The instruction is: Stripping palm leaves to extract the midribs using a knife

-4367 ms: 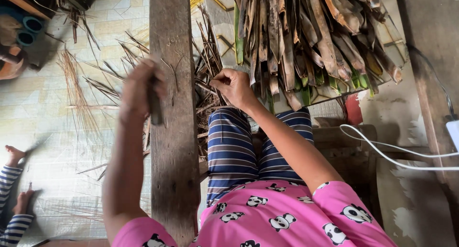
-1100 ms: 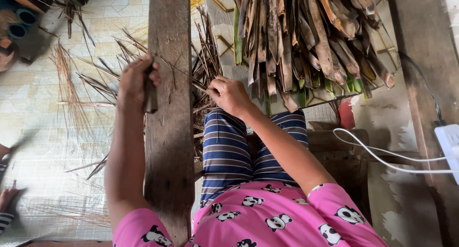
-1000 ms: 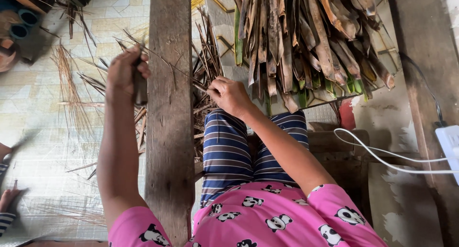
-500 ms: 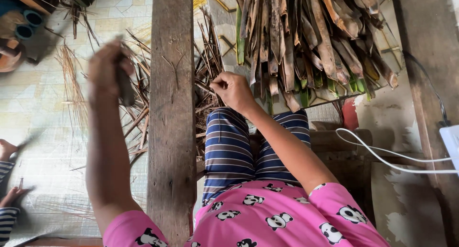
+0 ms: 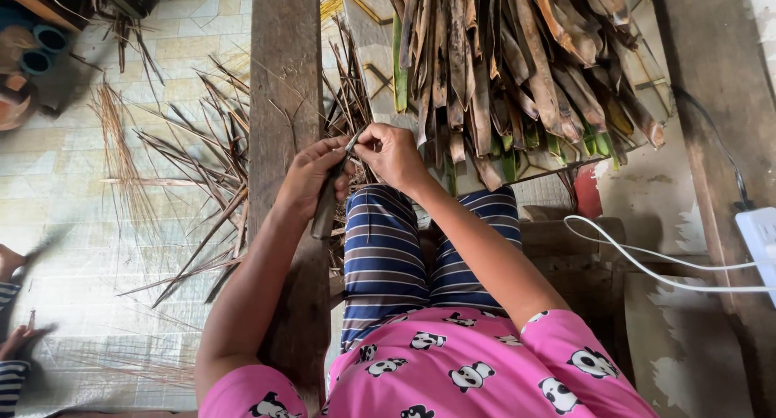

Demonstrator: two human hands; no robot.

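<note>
Both hands are up close together right over the edge of the plank (image 5: 283, 70), just past the striped knees (image 5: 388, 248). The left hand (image 5: 311, 175) is clenched around a knife (image 5: 327, 204), the dark handle poking down out of the fist and the blade angled up toward the other hand. The right hand (image 5: 396, 155) is pinching a thin leaf strip (image 5: 356, 137) between thumb and fingers, and the knife tip meets that strip right where the two hands nearly touch. The strip is too thin to follow far beyond the fingers.

Just beyond the right hand is a fat bundle of leaves (image 5: 517, 70), mostly brown and dry with some green bits at the cut ends, fanned out on a patterned sheet. On the other side of the plank, the tiled floor (image 5: 73, 216) is covered in scraps (image 5: 194, 159), long dark slivers scattered every which way, plus a loose bunch of pale thin ribs (image 5: 117, 143) further out.

A white cable (image 5: 647, 268) runs across the right side to a white power strip (image 5: 760, 236) at the frame edge. Bottom left corner there's another person's hand (image 5: 20, 337) with a striped sleeve, well apart from the work.
</note>
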